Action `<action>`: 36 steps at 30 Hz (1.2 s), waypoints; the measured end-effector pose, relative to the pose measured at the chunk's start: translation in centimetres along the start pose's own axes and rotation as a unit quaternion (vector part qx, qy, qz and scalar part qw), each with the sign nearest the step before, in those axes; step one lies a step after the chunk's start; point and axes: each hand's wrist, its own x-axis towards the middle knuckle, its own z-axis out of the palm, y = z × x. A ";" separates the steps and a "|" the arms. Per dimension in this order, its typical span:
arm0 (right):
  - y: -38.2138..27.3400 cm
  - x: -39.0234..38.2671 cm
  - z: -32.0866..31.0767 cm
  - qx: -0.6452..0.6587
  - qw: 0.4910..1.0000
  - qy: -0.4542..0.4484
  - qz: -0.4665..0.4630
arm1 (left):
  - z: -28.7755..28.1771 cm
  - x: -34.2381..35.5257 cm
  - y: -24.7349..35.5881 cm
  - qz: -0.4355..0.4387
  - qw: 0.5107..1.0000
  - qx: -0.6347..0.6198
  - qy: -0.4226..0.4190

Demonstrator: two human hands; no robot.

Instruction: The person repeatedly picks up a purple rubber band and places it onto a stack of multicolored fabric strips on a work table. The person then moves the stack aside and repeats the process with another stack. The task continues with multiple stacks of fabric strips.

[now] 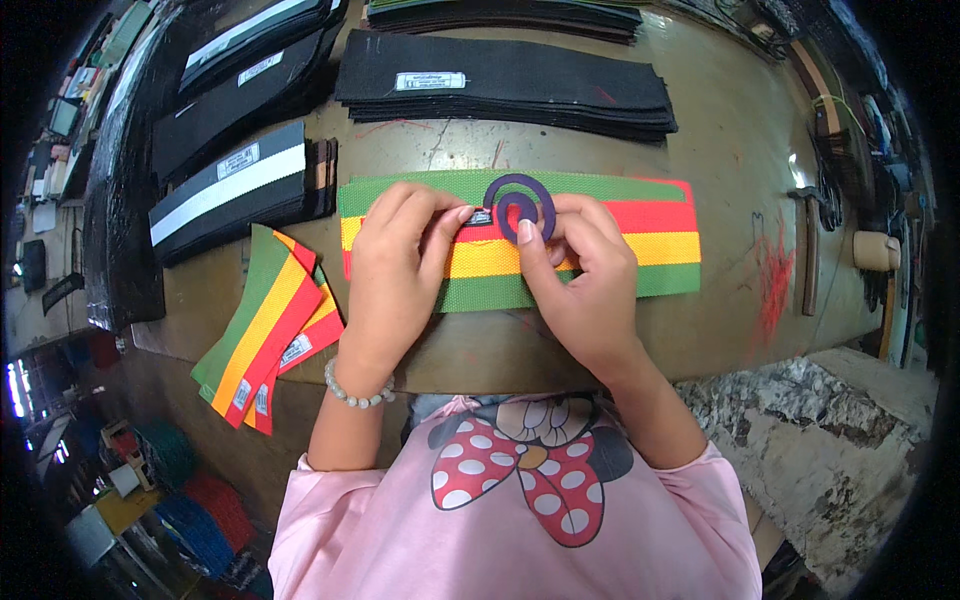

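A woven fabric band (660, 245) with green, red and yellow stripes lies lengthwise on the table before me. My left hand (405, 255) rests over its left half, thumb and forefinger pinched beside a small label (480, 217) on the red stripe. What that pinch holds, if anything, is too small to make out. Between the thumb and fingers of my right hand (590, 260) is a dark purple piece made of curved rings (547, 205), just right of the label and over the band. Whether it has blades cannot be seen.
More striped bands (255, 330) overlap at the table's left front edge. Beyond them are black bands with a white stripe (230, 195) and a stack of black bands (500, 85). Red threads (775, 285) and a roll (876, 251) are on the right.
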 end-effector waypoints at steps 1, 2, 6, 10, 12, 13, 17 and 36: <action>0.0 0.0 0.0 -0.008 1.000 -0.006 0.001 | 0.1 -0.1 -0.1 0.002 1.000 0.004 0.009; 0.0 0.0 0.0 -0.016 1.000 -0.011 0.001 | 0.2 -0.2 -0.3 0.006 1.000 0.004 0.007; 0.0 0.1 0.1 0.007 1.000 0.001 0.003 | -0.6 0.1 -0.7 -0.019 0.998 -0.019 0.048; 0.0 0.3 -0.3 0.060 0.997 0.024 0.030 | -3.4 -0.1 -1.4 -0.155 0.965 0.031 0.211; -0.1 0.2 -0.4 0.076 0.996 0.027 0.038 | -3.5 -1.7 -1.3 -0.060 0.977 0.086 0.185; -0.2 0.2 -0.5 0.084 0.995 0.023 0.047 | -3.5 -2.9 -1.2 -0.031 0.977 0.113 0.178; 0.0 0.2 -0.6 0.109 0.991 0.019 0.081 | -0.9 -10.3 1.0 -0.105 0.990 0.059 0.075; -0.1 -4.0 -18.3 0.236 0.949 0.200 0.065 | 20.5 -6.3 16.2 0.367 0.917 -0.103 -0.119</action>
